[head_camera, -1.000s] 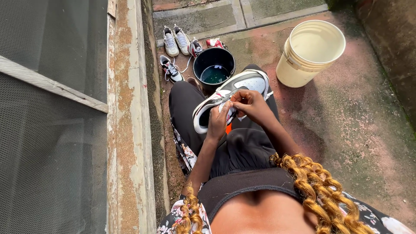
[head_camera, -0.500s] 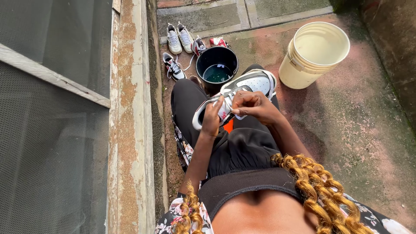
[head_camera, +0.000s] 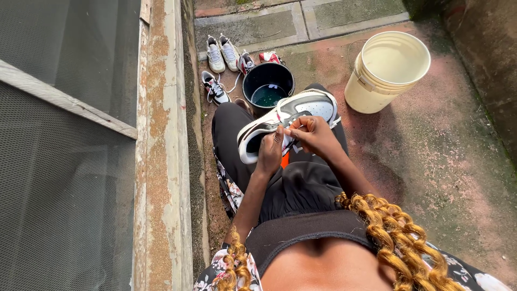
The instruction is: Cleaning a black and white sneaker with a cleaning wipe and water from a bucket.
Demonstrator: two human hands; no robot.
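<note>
We held the white, grey and black leather sneaker (head_camera: pixel 288 116) over our lap at mid-frame, left hand (head_camera: pixel 271 152) clamped on its side, right hand (head_camera: pixel 315 136) pinching its lace area. Since half a second earlier the left hand had dropped lower along the shoe, which tilted flatter. The black round bucket (head_camera: pixel 267 85) stayed just beyond, cream plastic pail (head_camera: pixel 386 73) at upper right.

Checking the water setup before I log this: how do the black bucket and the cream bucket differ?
The black bucket is smaller and stands right at the person's knees; the cream bucket is larger and stands apart to the right. The black bucket shows dark greenish water low inside; the cream bucket's inside looks pale, contents unclear. Both are round, upright and uncovered, on the concrete floor.
</note>
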